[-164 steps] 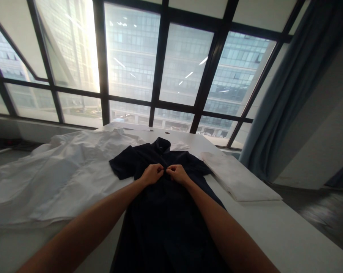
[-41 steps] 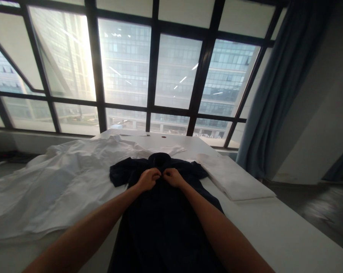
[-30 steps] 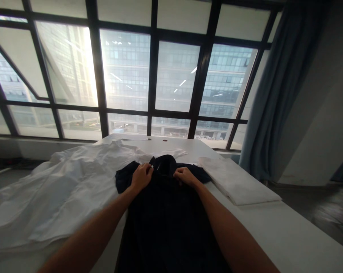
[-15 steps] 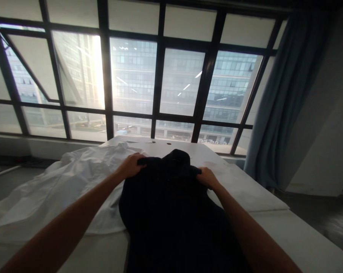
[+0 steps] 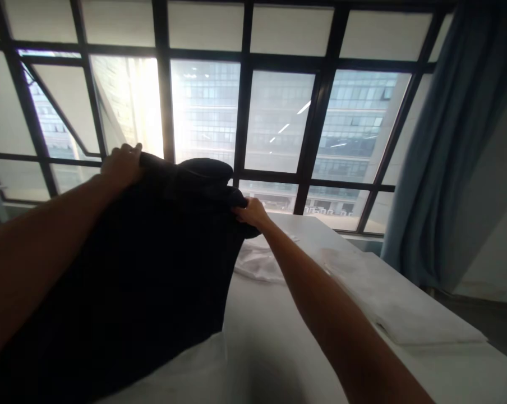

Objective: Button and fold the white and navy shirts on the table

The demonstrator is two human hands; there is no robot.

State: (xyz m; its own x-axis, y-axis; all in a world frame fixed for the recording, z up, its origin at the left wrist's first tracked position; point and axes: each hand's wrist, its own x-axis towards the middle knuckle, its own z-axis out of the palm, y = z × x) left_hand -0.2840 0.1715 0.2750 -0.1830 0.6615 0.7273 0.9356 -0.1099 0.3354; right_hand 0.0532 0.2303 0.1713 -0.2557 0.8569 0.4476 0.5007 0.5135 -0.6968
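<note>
A dark garment (image 5: 165, 269), black or navy, hangs stretched between my two hands above the table. It looks like a collared or hooded top, but its details are lost in shadow. My left hand (image 5: 122, 164) grips its upper left part, raised in front of the window. On the other side, my right hand (image 5: 250, 213) pinches the upper right part, a little lower. Between them a rounded fold, perhaps the collar or hood, stands up. The lower part spreads toward the bottom left and hides much of the table there.
The white table (image 5: 274, 325) stretches toward the window wall. A flat folded white cloth (image 5: 400, 303) lies on its right side, and crumpled white fabric (image 5: 262, 261) shows behind the garment. A blue curtain (image 5: 434, 168) hangs at the right.
Both hands have lifted the dark garment up and to the left, with the left hand rising higher. It now covers the white fabric at left. The view has shifted slightly.
</note>
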